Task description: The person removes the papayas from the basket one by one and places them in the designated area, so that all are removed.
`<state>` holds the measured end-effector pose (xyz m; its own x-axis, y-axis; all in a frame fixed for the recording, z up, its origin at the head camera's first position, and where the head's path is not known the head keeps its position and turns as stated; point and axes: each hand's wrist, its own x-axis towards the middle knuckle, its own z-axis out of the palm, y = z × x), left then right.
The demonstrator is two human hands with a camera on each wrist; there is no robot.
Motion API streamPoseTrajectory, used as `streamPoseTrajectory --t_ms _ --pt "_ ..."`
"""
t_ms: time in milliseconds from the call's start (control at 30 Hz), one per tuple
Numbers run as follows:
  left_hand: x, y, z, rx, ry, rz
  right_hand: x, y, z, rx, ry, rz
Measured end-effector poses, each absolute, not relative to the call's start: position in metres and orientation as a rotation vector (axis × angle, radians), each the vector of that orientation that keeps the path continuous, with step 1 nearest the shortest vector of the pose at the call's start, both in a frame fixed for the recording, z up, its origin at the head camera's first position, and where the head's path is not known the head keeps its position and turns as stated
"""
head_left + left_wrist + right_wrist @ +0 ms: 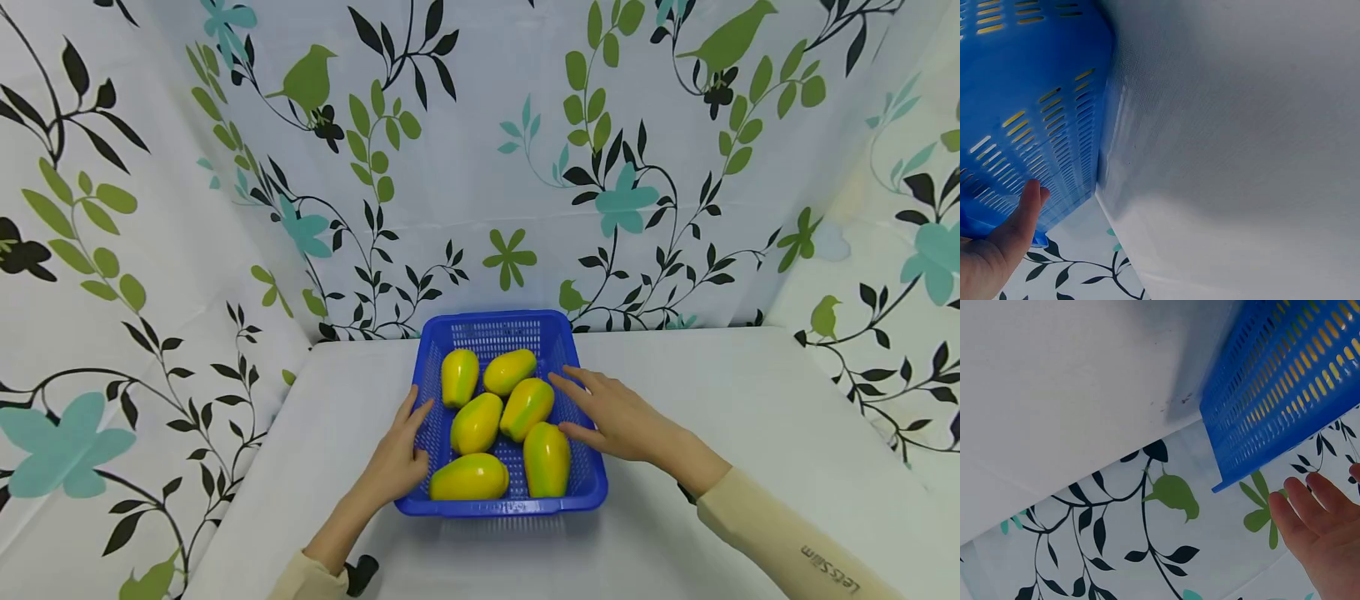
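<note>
White cloth backdrop (pixel 465 167) fills the upper half of the head view and both sides, printed with green birds, teal flowers and black leafy stems. White counter (pixel 690 375) below it. Blue basket (pixel 491 507) sits on the counter just below frame centre, slotted walls, its far end near the backdrop. Six yellow-green fruits (pixel 476 423) in it: two near the far end, two mid-basket close together, two along the near end, the lower-left one lying sideways and the lower-right one pointing up the frame. Left hand (pixel 397 454) is at the basket's left rim, fingers mostly extended; left wrist view puts fingertips along the outside of the wall. Can't tell how firmly it touches. Holds no fruit. Right hand (pixel 615 417) is at the right rim, fingers straight and spread, nothing held; right wrist view shows a gap between its fingertips and the rim. Beige sleeves (pixel 780 533) on both arms, the right one with dark lettering at lower right. Black object (pixel 362 575) at the left wrist, bottom of frame.
</note>
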<state>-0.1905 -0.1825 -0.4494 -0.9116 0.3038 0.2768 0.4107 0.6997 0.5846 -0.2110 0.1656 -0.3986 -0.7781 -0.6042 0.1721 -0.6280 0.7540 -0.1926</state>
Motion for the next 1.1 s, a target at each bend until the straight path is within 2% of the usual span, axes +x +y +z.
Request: streamPoseTrajectory --t_ms 367,1100 --pt "-0.172 -0.194 -0.449 -0.594 -2.749 -1.039 -0.219 0.152 -0.385 1.061 -2.883 0.312" --pt "-0.147 -0.201 -0.450 -0.535 -2.785 -1.043 -0.252 0.093 -0.352 1.175 -3.013 0.282"
